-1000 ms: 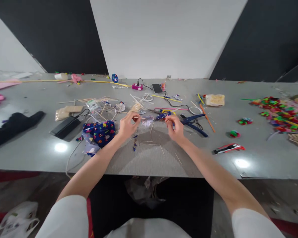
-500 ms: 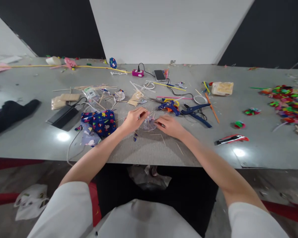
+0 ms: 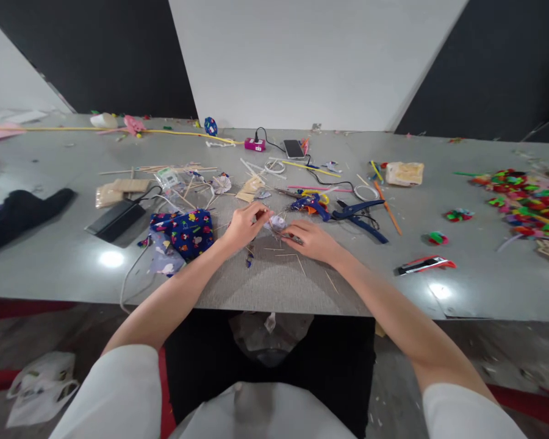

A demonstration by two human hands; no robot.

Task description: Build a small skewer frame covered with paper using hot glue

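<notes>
The left hand [image 3: 249, 223] is pinching the upper-left edge of a small pale fabric piece [image 3: 277, 222], and the right hand [image 3: 312, 240] is clamping its lower-right side. Between these 2 hands, it is sitting near the blue glue gun [image 3: 312, 203].

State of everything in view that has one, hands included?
Left hand: fingers curled at the cloth piece, grip unclear
Right hand: fingers curled beside it, grip unclear
Cloth piece: between the hands, partly covered
Glue gun: lying down, on or off unclear
Pliers: handles spread
Phone: face up, screen dark
Box cutter: lying flat, blade unclear
Patterned cloth: bunched up
</notes>
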